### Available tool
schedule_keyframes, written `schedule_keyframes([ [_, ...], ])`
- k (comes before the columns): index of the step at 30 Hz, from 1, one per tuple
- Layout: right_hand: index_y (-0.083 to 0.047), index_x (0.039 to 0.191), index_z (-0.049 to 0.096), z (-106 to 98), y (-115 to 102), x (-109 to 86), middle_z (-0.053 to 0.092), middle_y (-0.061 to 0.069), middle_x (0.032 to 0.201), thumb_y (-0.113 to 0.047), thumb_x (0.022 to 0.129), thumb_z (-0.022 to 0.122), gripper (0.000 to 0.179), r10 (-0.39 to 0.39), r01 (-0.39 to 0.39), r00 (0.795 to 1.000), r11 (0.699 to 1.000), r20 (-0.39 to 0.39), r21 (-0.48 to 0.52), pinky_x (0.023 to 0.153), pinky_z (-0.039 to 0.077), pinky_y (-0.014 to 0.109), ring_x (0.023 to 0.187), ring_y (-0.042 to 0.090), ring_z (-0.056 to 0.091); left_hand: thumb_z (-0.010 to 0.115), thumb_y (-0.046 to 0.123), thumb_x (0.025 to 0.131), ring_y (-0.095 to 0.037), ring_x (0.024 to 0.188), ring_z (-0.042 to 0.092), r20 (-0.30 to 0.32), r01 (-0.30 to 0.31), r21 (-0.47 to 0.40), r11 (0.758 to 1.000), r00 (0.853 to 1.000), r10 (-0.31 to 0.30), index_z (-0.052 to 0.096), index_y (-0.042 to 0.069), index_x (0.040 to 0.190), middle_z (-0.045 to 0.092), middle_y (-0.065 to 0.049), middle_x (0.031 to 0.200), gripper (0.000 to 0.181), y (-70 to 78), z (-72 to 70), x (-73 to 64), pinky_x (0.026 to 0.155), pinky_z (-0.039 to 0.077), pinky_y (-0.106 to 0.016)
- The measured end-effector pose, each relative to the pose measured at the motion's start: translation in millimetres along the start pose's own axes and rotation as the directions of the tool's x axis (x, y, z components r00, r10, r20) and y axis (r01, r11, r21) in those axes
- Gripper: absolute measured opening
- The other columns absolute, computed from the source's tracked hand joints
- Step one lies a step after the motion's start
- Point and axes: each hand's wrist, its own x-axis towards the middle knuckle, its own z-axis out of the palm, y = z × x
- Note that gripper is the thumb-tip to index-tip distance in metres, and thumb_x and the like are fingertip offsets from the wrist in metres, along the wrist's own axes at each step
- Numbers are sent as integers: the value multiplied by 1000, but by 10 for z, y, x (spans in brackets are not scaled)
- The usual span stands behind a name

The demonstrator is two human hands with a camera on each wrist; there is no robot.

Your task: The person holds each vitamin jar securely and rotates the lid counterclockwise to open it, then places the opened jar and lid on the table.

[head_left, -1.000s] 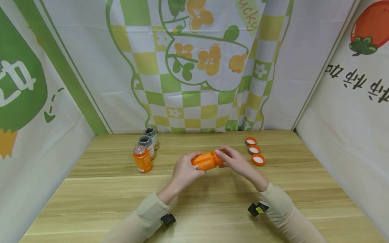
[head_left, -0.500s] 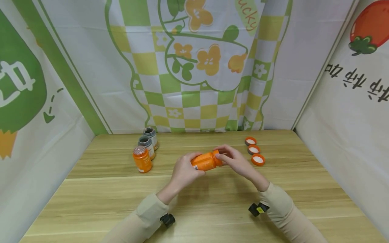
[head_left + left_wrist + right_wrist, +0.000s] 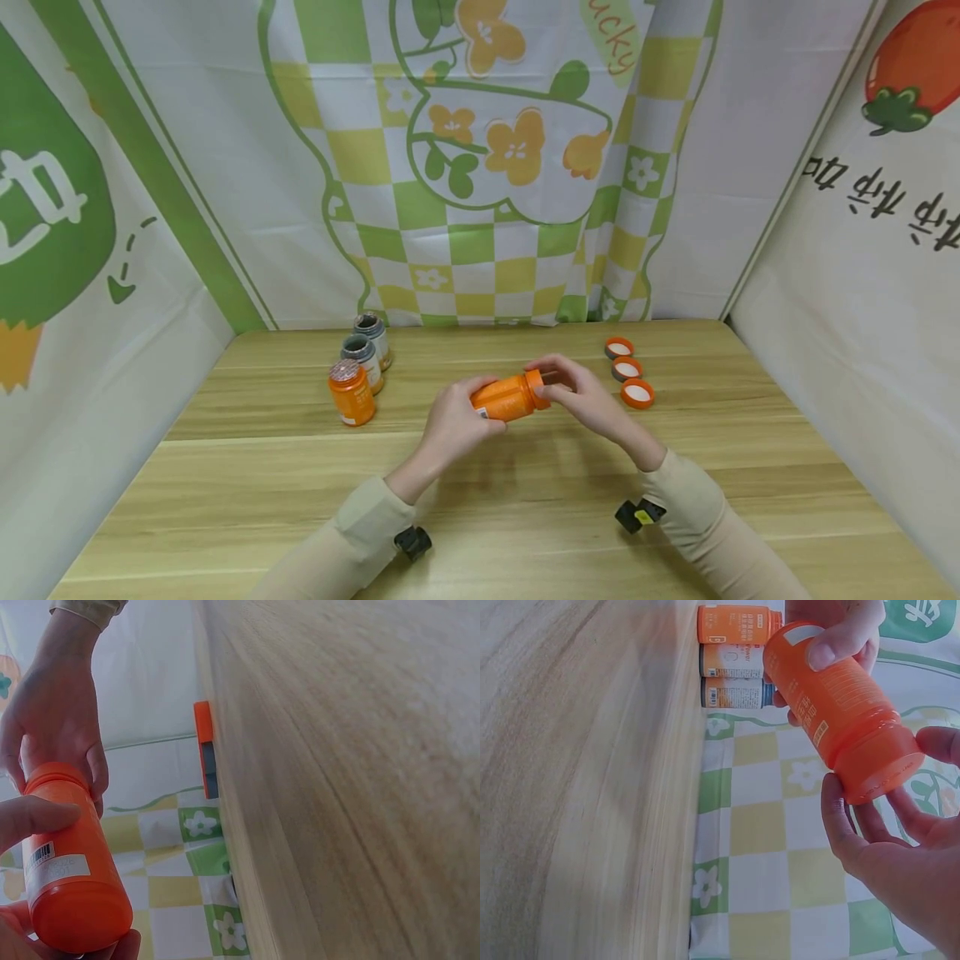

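My left hand (image 3: pixel 459 418) grips an orange bottle (image 3: pixel 502 399) around its body, holding it above the table and tilted on its side. A white barcode label (image 3: pixel 61 866) shows near the bottle's base in the left wrist view. At the bottle's other end is an orange screw cap (image 3: pixel 877 763), pointing right. My right hand (image 3: pixel 585 402) has its thumb and fingertips at opposite sides of this cap, pinching its rim. In the head view the cap's far edge is partly hidden by those fingers.
At the back left stand an orange bottle (image 3: pixel 351 393) without a cap and two grey-necked bottles, one (image 3: pixel 362 362) in front of the other (image 3: pixel 372 337). Three loose caps lie at right in a row: the nearest (image 3: pixel 637 394), middle (image 3: pixel 626 369) and farthest (image 3: pixel 618 348). Fabric walls surround the wooden table (image 3: pixel 450 517).
My right fingers have shifted around the cap and spread slightly, so more of the cap shows in the head view. The left hand and bottle have barely moved.
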Motion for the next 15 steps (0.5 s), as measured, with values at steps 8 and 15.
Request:
schedule_keyframes([
  [8, -6, 125, 55, -11, -1, -15, 56, 16, 123, -11, 92, 57, 33, -19, 19, 1000, 1000, 0, 20, 80, 53, 30, 108, 35, 57, 80, 11, 59, -17, 81, 57, 10, -1, -9, 1000, 1000, 1, 67, 14, 114, 68, -3, 99, 56, -8, 0, 8, 71, 46, -32],
  [15, -7, 124, 55, -15, 6, -15, 56, 15, 125, -11, 91, 58, 33, -30, 29, 1000, 999, 11, 17, 80, 53, 31, 112, 33, 54, 80, 11, 60, -18, 81, 57, 25, -1, -11, 1000, 1000, 1, 66, 13, 115, 69, -5, 100, 57, -4, -11, 5, 71, 46, -32],
])
